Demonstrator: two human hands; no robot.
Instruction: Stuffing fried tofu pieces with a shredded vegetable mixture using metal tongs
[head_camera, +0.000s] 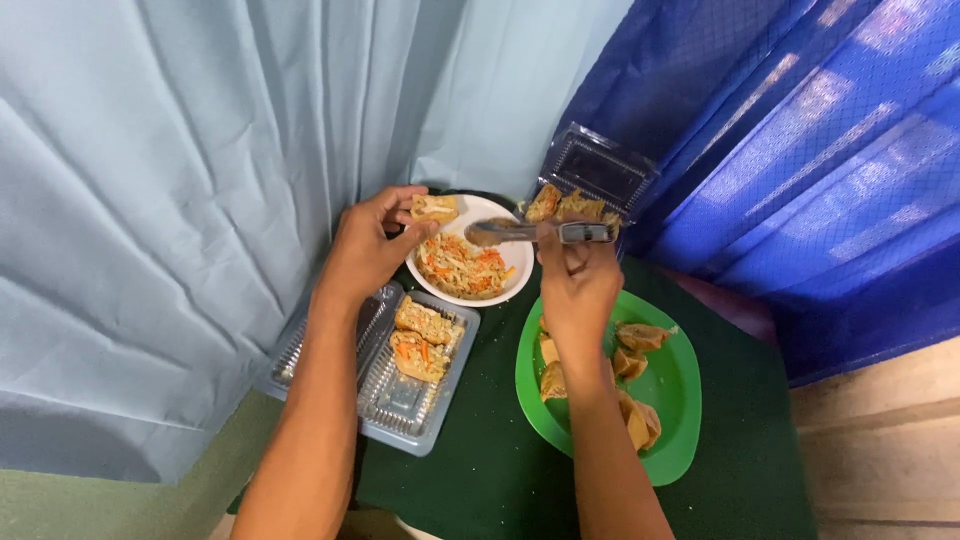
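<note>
Head view: left hand (372, 245) pinching fried tofu piece (434, 208) over white bowl (512, 272) at far side of green table (490, 470). Right hand (578, 290) closing around spoon (530, 232), scooping over veggie filling (462, 267) in bowl. Two stuffed pieces (422, 338) lying in clear tray (410, 410) at left edge. Plain pieces (636, 370) waiting on green plate (680, 400) at right edge. Looks like early going: few filled, many left.
</note>
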